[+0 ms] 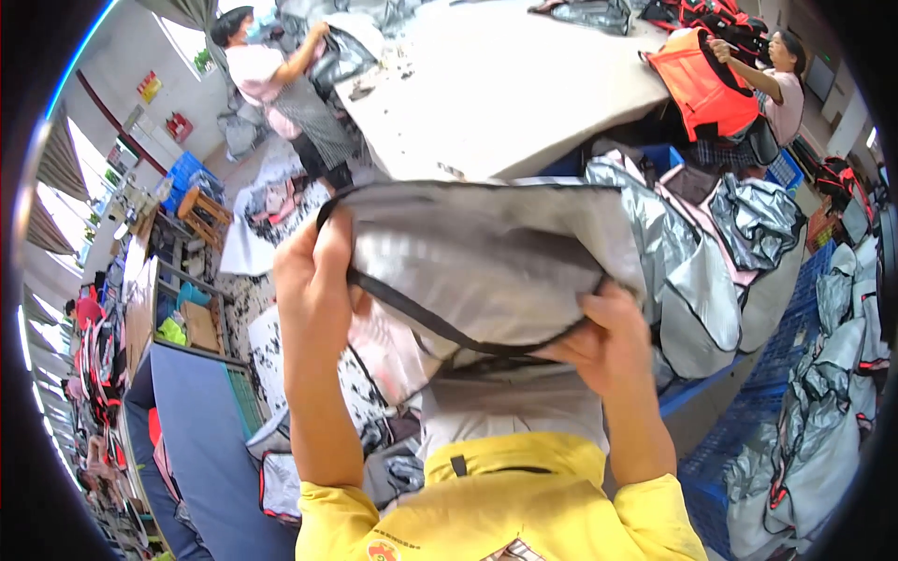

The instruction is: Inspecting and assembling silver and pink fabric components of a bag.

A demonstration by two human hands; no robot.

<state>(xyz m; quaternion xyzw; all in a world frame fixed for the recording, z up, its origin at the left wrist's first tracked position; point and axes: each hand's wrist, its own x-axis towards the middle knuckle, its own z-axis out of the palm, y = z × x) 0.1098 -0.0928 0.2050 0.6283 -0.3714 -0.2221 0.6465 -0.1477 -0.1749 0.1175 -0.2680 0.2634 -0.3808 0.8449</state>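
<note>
Stretched between my hands is a grey fabric bag piece (486,252) with black trim along its edges and a shiny silver inside. My left hand (318,262) pinches its left edge, thumb over the black binding. On the other side, my right hand (608,341) grips the lower right edge, fingers partly hidden behind the cloth. The piece is held up in front of my chest, its mouth spread, and is slightly blurred.
A big pale table (505,103) stands ahead, with a person (281,84) at its left and another holding an orange bag (703,84) at its right. Silver and grey pieces (692,271) heap at my right beside blue crates (748,402). A blue-grey padded panel (210,439) is at left.
</note>
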